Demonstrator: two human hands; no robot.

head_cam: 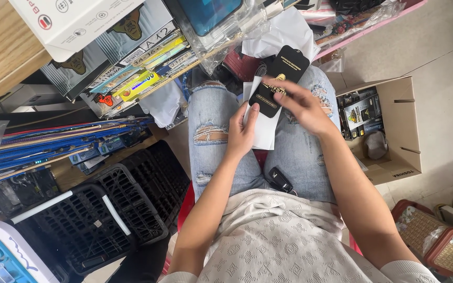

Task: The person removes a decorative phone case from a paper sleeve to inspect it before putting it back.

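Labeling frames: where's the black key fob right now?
Head view, centre: the black key fob lies in the person's lap between the thighs of the ripped jeans, just below the left hand.

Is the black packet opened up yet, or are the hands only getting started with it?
Looks like early on. Done: the black packet is out of the cardboard box and up over the lap. In hand: the left hand holds white sleeves behind it, and the right hand grips the packet's lower end. Left: it appears still closed, and more packets wait in the box.
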